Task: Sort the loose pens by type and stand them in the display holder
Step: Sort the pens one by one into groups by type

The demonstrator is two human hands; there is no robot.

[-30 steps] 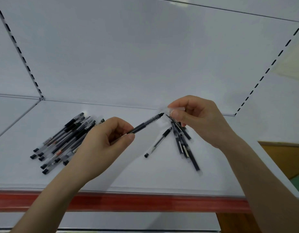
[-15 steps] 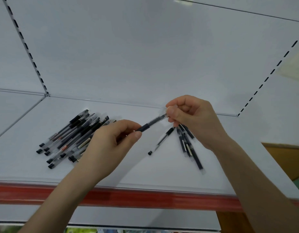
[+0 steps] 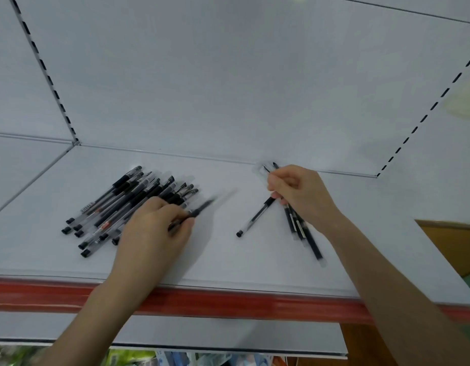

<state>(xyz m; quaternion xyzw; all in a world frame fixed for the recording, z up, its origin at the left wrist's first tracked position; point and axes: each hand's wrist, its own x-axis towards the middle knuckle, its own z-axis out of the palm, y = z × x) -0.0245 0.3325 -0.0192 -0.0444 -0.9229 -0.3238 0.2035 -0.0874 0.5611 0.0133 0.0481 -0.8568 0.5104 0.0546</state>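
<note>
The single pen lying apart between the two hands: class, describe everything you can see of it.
The single pen is slim, with a clear, plastic-looking barrel, a black plug at its near end and a black grip section farther up. It lies flat on the white shelf, slanting up towards the right hand, whose fingers hide its far end; contact is unclear.

looks like a shop: a white metal shelf with a red front strip, slotted rails behind, packets on the shelf below.

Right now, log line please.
left hand: holds black pen | right hand: grips slim black pens | clear-barrelled pen pile: on white shelf
</note>
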